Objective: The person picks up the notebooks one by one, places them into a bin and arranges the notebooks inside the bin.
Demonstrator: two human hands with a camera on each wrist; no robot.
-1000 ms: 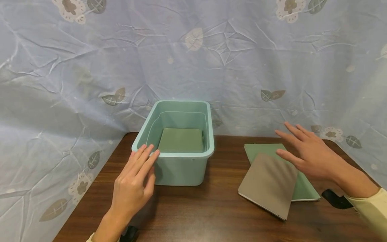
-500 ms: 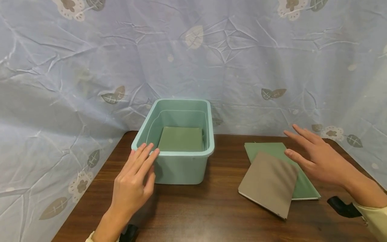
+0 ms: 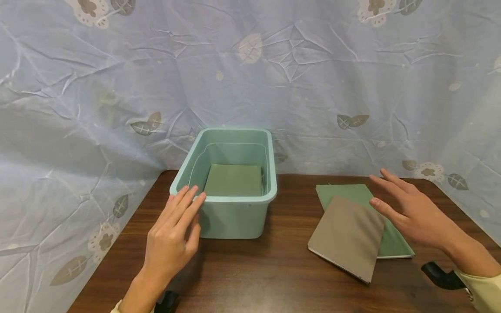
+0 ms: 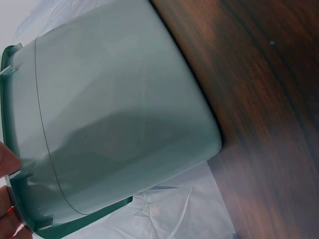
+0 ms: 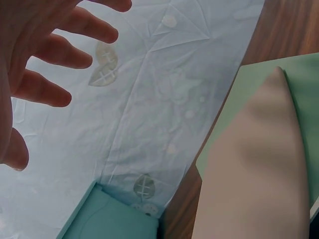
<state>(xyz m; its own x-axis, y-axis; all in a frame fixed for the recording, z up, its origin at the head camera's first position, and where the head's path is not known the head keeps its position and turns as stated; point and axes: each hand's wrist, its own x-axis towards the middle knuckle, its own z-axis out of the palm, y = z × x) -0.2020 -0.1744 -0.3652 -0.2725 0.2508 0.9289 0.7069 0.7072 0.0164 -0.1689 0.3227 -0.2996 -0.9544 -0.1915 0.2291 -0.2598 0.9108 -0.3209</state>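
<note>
My left hand (image 3: 172, 239) rests its straight fingers on the near left corner of a teal plastic bin's rim (image 3: 235, 199). In the left wrist view, the fingertips (image 4: 9, 160) lie right at the rim of the bin (image 4: 114, 114). Inside the bin lies a green book (image 3: 234, 180). Over on the right, my right hand (image 3: 415, 213) hovers with spread fingers and holds nothing. Below and left of it, a brown-grey book (image 3: 346, 239) lies askew on top of a green book (image 3: 395, 241), hiding part of it. Both also show in the right wrist view, the brown-grey book (image 5: 254, 169) uppermost.
A dark wood table (image 3: 250, 276) carries the bin and the books. Behind it and at the sides hangs a pale blue-grey cloth (image 3: 305, 95) with leaf and flower prints. The bin stands close to the table's back edge.
My right hand has drawn back a little to the right and lower, away from the two stacked books. The left hand, the bin and the books have stayed in place.
</note>
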